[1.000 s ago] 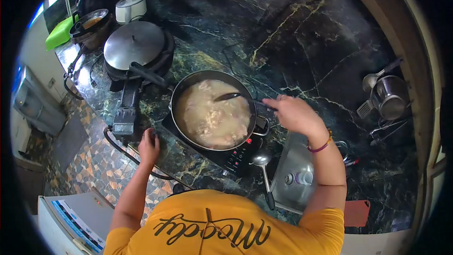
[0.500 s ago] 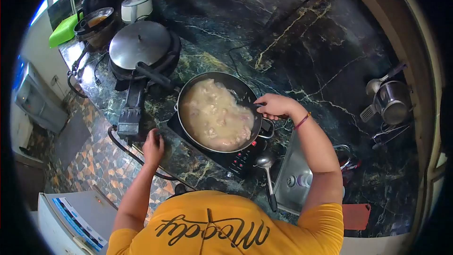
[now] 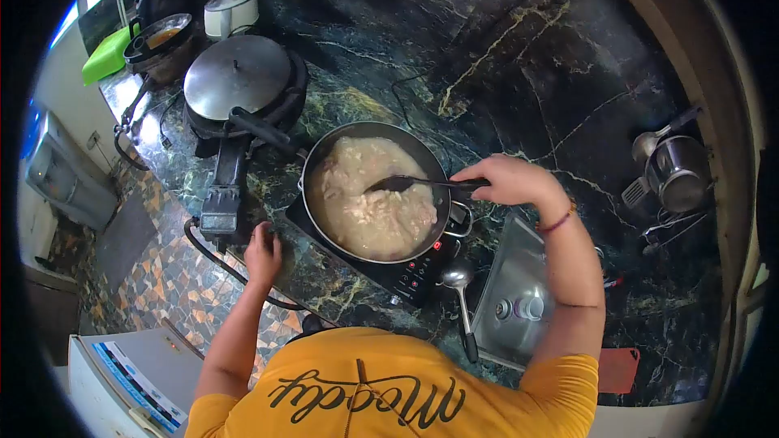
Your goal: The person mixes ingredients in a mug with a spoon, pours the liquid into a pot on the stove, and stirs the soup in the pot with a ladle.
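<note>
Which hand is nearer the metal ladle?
Right. The right hand is beyond the metal ladle, gripping a dark utensil; the left hand is farther, left of the cooktop.

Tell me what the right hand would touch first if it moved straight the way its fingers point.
Probably the pan, at its rim, just ahead of the right hand, which holds a black utensil. Height is unclear from this view, so the hand might pass above.
</note>
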The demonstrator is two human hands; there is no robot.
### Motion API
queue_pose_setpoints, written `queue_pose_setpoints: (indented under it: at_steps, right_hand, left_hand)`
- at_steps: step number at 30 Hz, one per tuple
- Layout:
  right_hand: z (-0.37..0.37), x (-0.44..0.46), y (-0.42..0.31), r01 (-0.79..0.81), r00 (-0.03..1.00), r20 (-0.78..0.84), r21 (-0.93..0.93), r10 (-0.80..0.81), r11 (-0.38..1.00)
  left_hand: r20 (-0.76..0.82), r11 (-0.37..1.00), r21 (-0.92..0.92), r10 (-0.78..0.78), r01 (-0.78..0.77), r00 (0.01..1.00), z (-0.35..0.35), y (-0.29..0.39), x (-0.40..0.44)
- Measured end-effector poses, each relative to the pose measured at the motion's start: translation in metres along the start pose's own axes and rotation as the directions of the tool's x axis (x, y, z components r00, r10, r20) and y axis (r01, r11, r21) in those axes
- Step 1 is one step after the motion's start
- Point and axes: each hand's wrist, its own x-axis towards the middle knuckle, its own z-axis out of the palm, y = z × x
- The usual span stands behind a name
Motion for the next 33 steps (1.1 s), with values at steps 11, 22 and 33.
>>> queue_pose_setpoints:
  at_steps: [11, 22, 33]
  right_hand:
    - [0.0, -0.093, -0.083, -0.228, 0.973, -0.142, -0.5, 0.181, 0.836]
    - [0.065, -0.034, -0.044, -0.282, 0.931, -0.321, -0.324, 0.175, 0.903]
    - [0.01, -0.024, -0.113, -0.24, 0.955, -0.24, -0.279, 0.174, 0.93]
  left_hand:
    - [0.016, 1.0, 0.011, -0.001, 0.001, 1.0, 0.002, -0.001, 0.0]
    - [0.004, 0.998, 0.052, 0.025, -0.025, 1.0, 0.002, -0.003, -0.001]
    - [-0.022, 0.999, 0.021, 0.028, -0.028, 0.999, 0.003, -0.005, -0.001]
